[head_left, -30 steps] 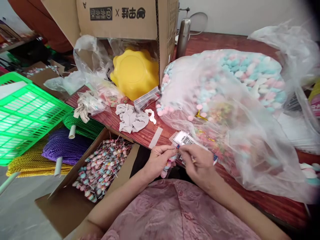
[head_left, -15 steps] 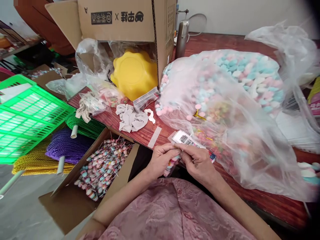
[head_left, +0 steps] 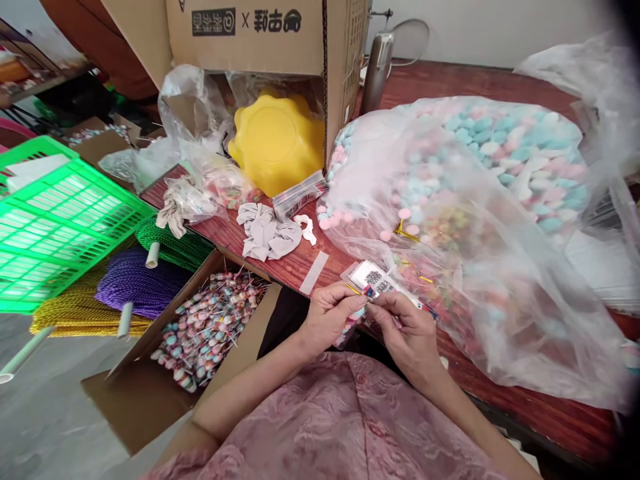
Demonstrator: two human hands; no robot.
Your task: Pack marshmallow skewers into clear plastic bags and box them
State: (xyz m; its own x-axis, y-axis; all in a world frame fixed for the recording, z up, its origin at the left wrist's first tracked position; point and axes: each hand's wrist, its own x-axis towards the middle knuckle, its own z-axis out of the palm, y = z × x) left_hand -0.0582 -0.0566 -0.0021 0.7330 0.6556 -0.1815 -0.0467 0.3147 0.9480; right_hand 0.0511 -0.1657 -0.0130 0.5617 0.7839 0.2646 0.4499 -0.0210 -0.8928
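Observation:
My left hand (head_left: 327, 317) and my right hand (head_left: 406, 331) meet at the near edge of the red wooden table (head_left: 280, 260), fingers pinched together round a small wrapped candy packet (head_left: 369, 291) with a thin gold twist tie (head_left: 352, 289) sticking out to the left. A few pink and blue candies (head_left: 349, 323) show below my left fingers. Just beyond the hands lies a white card with a printed code (head_left: 373, 277). A big clear bag of pink, blue and white candies (head_left: 450, 173) fills the table behind it.
An open cardboard box of wrapped candy sticks (head_left: 210, 327) stands on the floor at the left, next to purple (head_left: 133, 287), green and gold cord spools and a green plastic crate (head_left: 55, 223). A yellow bowl (head_left: 275, 143), a large carton (head_left: 260, 33), a steel flask (head_left: 376, 63) and crumpled cloth (head_left: 265, 235) crowd the table's far left.
Both hands stayed together at the table edge, working the small packet. The right hand's fingers drew in closer to the left; the gold tie now shows. The view shifted slightly.

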